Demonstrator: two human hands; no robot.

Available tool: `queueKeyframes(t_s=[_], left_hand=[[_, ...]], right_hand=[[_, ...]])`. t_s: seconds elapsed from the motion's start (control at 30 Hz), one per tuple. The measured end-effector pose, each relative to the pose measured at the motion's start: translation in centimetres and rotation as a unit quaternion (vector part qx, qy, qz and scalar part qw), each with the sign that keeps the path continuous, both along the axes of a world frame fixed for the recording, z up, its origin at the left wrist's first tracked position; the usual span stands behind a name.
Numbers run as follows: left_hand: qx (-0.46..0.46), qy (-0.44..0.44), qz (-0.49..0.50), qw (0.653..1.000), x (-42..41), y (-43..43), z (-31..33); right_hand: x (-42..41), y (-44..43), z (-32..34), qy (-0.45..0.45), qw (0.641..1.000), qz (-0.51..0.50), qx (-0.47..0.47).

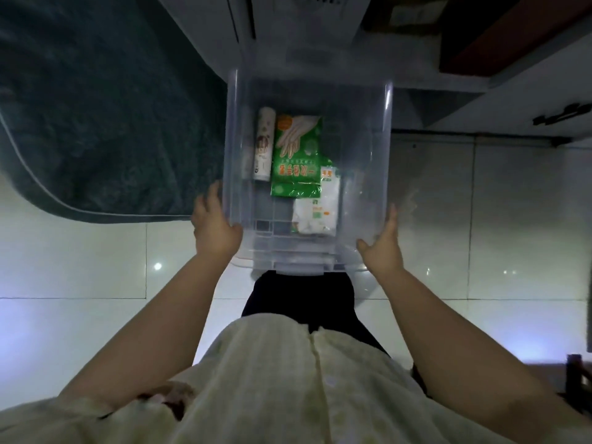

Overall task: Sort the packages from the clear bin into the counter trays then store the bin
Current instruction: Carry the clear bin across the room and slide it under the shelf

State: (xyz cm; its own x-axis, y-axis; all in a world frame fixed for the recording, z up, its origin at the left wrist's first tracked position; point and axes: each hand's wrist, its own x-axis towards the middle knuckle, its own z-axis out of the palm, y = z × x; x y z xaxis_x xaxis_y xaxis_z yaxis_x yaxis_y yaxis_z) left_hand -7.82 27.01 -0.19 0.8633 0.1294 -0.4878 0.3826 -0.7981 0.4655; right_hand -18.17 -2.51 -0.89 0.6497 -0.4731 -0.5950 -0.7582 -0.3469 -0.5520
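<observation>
- Nearest the camera: a cream shirt, with both bare forearms reaching forward toward 12 o'clock.
- The left hand (217, 223) clasps the near-left corner of the clear bin (365, 129), thumb over the rim, fingers down the outer wall.
- The right hand (382, 241) clasps the near-right corner in the same manner. The bin is carried between the two hands, above a pale tiled floor (96, 261).
- Contents, on the bin's bottom, left of centre: a white package (315, 208) nearest; a green glove package (298, 152) beyond it, overlapping its far end; a white tube (265, 144) just beside the green one at 9 o'clock.
- Beyond, at 10 o'clock: a dark green mat (96, 107). At 12 o'clock: white furniture, blurred.
- Step in hand, as judged: transport of the loaded bin; sorting has not begun.
- The counter trays are not in view. The next move calls for a level carry, then a steady set-down near the trays before either hand releases.
</observation>
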Motion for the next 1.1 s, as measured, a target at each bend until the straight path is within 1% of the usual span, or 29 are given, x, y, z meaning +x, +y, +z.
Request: queueKeyframes(t_s=[0.03,0.07,0.1,0.13,0.17,0.2,0.23,0.3,0.4,0.5,0.6,0.7,0.8,0.9,1.03,1.1], left_hand=[[-0.037,0.044,0.054,0.997,-0.1,0.6,-0.6],[-0.087,0.101,0.107,0.985,-0.2,1.1,-1.1],[-0.141,0.162,0.158,0.964,-0.4,1.3,-1.4],[-0.187,0.218,0.201,0.937,-0.7,1.3,-1.5],[-0.219,0.255,0.228,0.914,-0.9,1.3,-1.3],[-0.236,0.266,0.232,0.905,-1.1,1.2,-1.0],[-0.244,0.261,0.219,0.908,-1.2,1.0,-0.6],[-0.269,0.243,0.172,0.916,-0.8,0.5,0.7],[-0.335,0.238,0.125,0.903,0.0,-0.9,3.9],[-0.370,0.269,0.088,0.885,-0.1,-3.8,7.6],[-0.359,0.320,0.023,0.877,-0.9,-8.4,10.4],[-0.322,0.360,-0.057,0.874,-1.3,-14.7,12.7],[-0.279,0.388,-0.162,0.863,-1.9,-22.5,15.1],[-0.253,0.388,-0.254,0.849,-3.8,-31.1,17.3],[-0.275,0.344,-0.298,0.847,-8.7,-43.0,19.8],[-0.324,0.320,-0.312,0.834,-12.0,-48.7,21.5]], right_hand=[[-0.5,-0.1,-0.4,-0.005,0.997,-0.076,0.032],[-1.0,-0.3,-0.8,-0.003,0.989,-0.137,0.064],[-1.6,-0.5,-1.2,0.007,0.978,-0.182,0.102],[-2.2,-0.6,-1.6,0.022,0.965,-0.216,0.149],[-2.6,-0.6,-1.9,0.036,0.950,-0.241,0.198],[-2.9,-0.7,-2.1,0.043,0.937,-0.257,0.234],[-2.9,-0.9,-2.1,0.040,0.929,-0.269,0.249],[-2.4,-1.4,-1.1,0.015,0.925,-0.295,0.239],[-1.6,-2.9,2.1,-0.047,0.912,-0.343,0.220],[-3.1,-5.4,5.7,-0.107,0.875,-0.389,0.265],[-7.4,-8.2,8.6,-0.143,0.846,-0.429,0.284],[-12.9,-11.3,10.5,-0.175,0.803,-0.496,0.281],[-18.2,-14.9,12.1,-0.227,0.746,-0.553,0.293],[-22.7,-20.1,13.6,-0.267,0.705,-0.591,0.286],[-28.3,-29.5,16.7,-0.324,0.664,-0.623,0.257],[-31.1,-34.4,18.6,-0.348,0.647,-0.636,0.237]])
